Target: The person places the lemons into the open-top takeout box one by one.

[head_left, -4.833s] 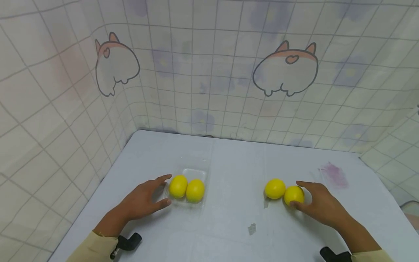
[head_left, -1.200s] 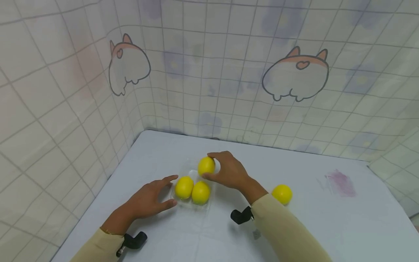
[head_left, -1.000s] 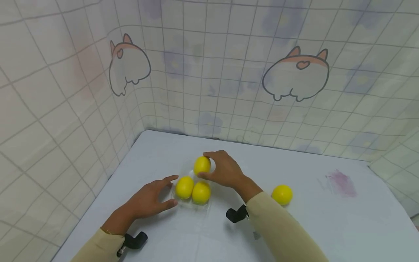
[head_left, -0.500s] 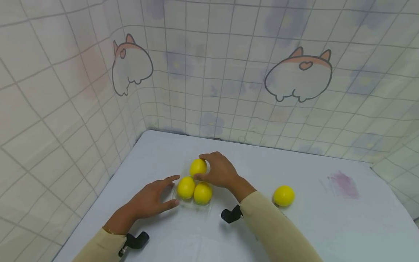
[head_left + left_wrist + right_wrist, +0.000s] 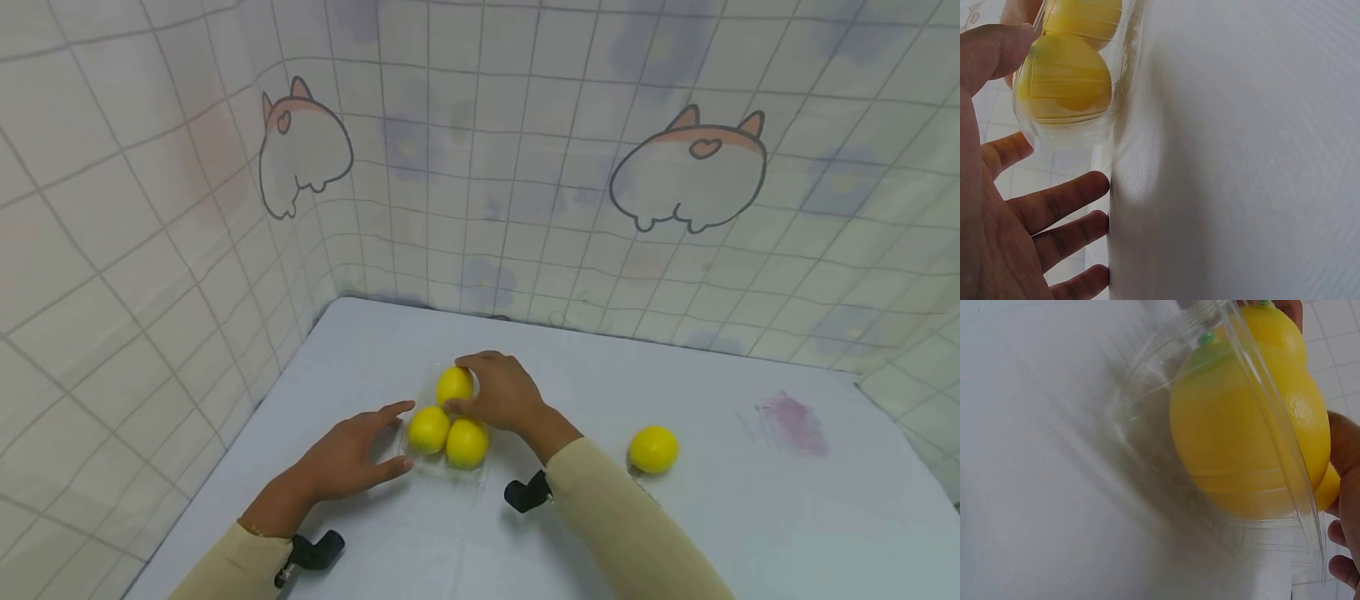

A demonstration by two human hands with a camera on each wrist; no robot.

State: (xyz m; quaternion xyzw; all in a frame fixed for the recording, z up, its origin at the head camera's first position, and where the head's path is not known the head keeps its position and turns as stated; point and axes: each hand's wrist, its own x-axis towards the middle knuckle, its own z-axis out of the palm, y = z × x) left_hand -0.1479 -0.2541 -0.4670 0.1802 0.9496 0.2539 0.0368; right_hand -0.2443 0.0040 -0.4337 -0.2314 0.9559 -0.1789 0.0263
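Observation:
In the head view a clear plastic box [image 5: 450, 475] lies on the table with three yellow lemons in it. Two of them, the front left lemon [image 5: 428, 430] and the front right lemon [image 5: 467, 443], sit side by side. My right hand [image 5: 501, 393] holds the third lemon [image 5: 453, 387] between thumb and fingers at the back of the box. My left hand [image 5: 345, 458] lies along the box's left side, fingers spread. In the left wrist view its thumb [image 5: 1013, 50] is right at the box rim. The right wrist view shows a lemon [image 5: 1241, 431] with a green tip through the clear wall.
Another lemon [image 5: 653, 449] lies on the white table [image 5: 555, 375] to the right, beyond the right sleeve [image 5: 622, 517]. A pink stain [image 5: 792, 423] marks the right side of the table. Grid-patterned curtains [image 5: 510, 183] stand behind and at the left.
My right hand has brought a lemon from the table's right side to the box, then moved it left and down among the others. My left hand has kept its place beside the box.

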